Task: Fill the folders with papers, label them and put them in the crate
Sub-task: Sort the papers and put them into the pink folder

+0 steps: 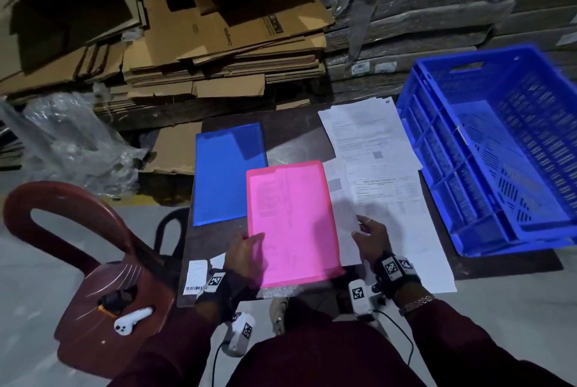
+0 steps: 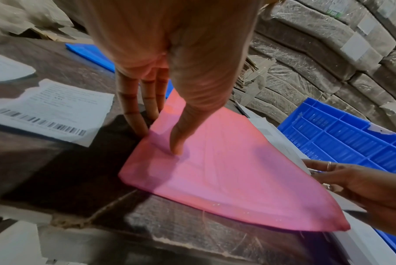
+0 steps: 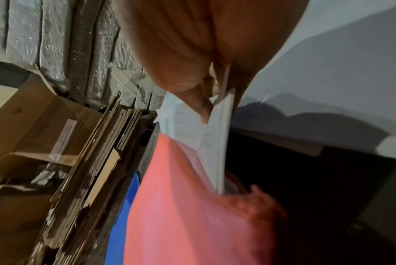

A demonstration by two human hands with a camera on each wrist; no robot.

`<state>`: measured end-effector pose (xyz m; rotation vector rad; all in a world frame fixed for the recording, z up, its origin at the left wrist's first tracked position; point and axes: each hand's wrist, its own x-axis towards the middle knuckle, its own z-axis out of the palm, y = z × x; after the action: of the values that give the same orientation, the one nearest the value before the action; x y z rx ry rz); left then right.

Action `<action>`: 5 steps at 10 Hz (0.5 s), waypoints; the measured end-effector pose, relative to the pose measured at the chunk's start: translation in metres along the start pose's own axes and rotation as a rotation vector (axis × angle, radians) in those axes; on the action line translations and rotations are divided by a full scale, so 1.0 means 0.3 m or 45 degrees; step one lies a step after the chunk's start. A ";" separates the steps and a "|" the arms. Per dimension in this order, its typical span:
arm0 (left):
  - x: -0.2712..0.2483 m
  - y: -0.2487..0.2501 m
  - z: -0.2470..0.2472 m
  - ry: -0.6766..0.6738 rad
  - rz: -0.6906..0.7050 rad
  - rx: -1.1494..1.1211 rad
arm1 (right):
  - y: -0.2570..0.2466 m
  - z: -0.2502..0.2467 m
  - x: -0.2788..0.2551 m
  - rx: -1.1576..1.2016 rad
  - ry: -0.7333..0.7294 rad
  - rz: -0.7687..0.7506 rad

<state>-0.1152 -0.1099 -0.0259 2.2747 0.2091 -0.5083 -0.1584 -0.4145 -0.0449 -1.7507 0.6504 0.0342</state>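
A translucent pink folder (image 1: 292, 224) lies on the dark table (image 1: 206, 246) in front of me, with printed sheets showing through it. My left hand (image 1: 254, 238) holds its left edge, thumb pressed on top (image 2: 176, 150) and fingers (image 2: 133, 114) at the edge. My right hand (image 1: 360, 229) pinches white papers (image 1: 345, 230) that stick out of the folder's right side; the right wrist view shows these papers (image 3: 217, 143) running into the pink folder (image 3: 181, 206). A blue folder (image 1: 229, 174) lies behind on the left. The blue crate (image 1: 493, 149) stands empty at the right.
More printed sheets (image 1: 368, 136) are spread between the folders and the crate. Barcode labels (image 1: 195, 275) lie at the table's near left corner. A red plastic chair (image 1: 93, 261) stands to my left. Flattened cardboard (image 1: 218, 52) and wrapped stacks (image 1: 421, 11) rise behind the table.
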 end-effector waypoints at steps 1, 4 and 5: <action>-0.031 -0.002 -0.008 0.010 0.158 0.312 | -0.008 0.014 0.013 -0.082 -0.105 -0.032; -0.055 0.048 -0.025 -0.045 0.331 0.540 | -0.045 0.026 0.040 -0.288 -0.291 -0.145; -0.074 0.065 -0.033 0.005 0.319 0.512 | -0.049 -0.012 0.066 -0.424 -0.274 -0.167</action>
<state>-0.1266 -0.1158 0.0025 2.6425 -0.1938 -0.4431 -0.1363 -0.4236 -0.0378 -2.0717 0.3862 0.2488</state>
